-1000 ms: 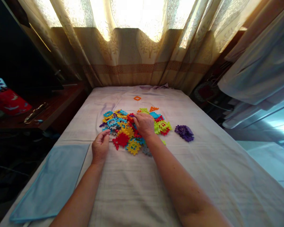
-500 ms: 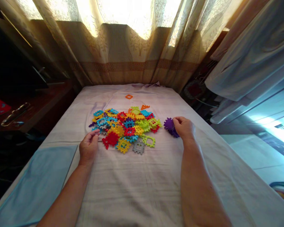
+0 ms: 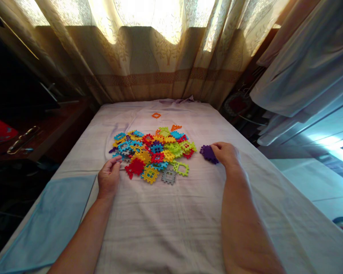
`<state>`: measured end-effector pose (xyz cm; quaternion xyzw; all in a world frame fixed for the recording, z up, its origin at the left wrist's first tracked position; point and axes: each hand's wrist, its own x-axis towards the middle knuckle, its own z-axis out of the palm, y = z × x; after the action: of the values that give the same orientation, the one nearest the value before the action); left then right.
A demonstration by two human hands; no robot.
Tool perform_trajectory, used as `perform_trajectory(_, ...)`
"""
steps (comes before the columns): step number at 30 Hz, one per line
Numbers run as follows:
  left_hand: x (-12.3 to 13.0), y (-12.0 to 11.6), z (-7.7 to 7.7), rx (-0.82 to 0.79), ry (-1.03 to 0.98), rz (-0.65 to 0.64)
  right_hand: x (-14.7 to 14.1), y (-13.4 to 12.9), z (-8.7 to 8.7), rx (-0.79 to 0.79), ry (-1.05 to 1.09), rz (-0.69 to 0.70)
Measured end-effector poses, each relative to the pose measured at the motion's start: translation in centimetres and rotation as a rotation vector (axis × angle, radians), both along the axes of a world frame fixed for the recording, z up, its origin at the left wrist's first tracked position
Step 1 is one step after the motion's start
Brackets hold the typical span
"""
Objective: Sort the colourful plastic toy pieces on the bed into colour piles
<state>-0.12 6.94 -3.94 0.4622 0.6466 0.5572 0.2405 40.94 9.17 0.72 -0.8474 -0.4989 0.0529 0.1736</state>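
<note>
Head camera: right hand (image 3: 227, 154) touched purple pieces (image 3: 207, 153) right of center, grip unclear; loosely open left hand (image 3: 108, 178) flanked center-frame's multicolored pile (image 3: 142, 156).

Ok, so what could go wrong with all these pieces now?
The right hand might knock the purple pieces apart, since its fingertips are right at them. The left hand could nudge the colourful heap beside it. Pieces there overlap, so pulling one might drag others along.
</note>
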Motion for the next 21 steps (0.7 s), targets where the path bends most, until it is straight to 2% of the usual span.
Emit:
perform_trajectory(6, 0.0, -0.1, 0.0, 0.003, 0.027, -0.010, 0.1, 0.0, 0.1, 0.033, -0.023, -0.073)
perform_trajectory(10, 0.1, -0.1, 0.0, 0.009, 0.013, -0.007, -1.3, 0.3, 0.5, 0.168, -0.033, -0.006)
perform_trajectory(15, 0.1, -0.1, -0.1, 0.016, 0.011, -0.016, -6.9, 0.9, 0.6, 0.240, -0.018, 0.308)
perform_trajectory(19, -0.1, 0.0, -0.3, 0.017, 0.010, -0.020, -12.4, 0.8, -0.3, 0.309, -0.002, 0.626)
perform_trajectory(21, -0.1, 0.0, -0.5, 0.017, 0.008, -0.025, -14.5, 0.6, -0.8, 0.315, 0.009, 0.719)
